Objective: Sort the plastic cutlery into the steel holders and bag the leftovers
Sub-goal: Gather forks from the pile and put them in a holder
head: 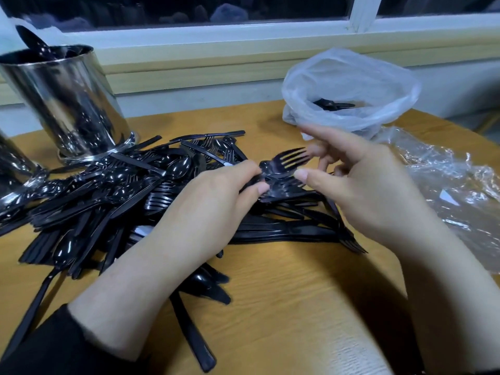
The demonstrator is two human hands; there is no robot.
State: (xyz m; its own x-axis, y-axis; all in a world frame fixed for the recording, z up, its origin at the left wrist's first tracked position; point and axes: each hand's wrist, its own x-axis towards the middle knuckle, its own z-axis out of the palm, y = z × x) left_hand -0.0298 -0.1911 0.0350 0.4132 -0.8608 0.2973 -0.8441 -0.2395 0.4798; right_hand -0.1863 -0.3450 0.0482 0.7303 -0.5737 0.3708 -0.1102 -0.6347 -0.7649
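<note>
Two steel holders stand left of the cutlery pile [130, 196]: one cut off by the frame edge [13, 171], the other whole [65, 104], touching the pile's far left rim and holding dark cutlery. The pile is a tangle of black plastic forks, spoons and knives, too many and too overlapped to count. Two hands work over the pile's right side. The left hand [211, 209] pinches a black fork [284, 163] by its neck, tines pointing right, raised just above the pile. The right hand [359, 182] faces it with loosely curled fingers, its thumb tip touching the fork's head; whether it truly grasps is unclear. Beyond the pile to the right sits one open white plastic bag [351, 87] with a few black pieces inside; a crumpled clear wrapper [446, 185] lies farther right. All rest on a wooden table [284, 307] beneath a white-framed window [243, 25].
</note>
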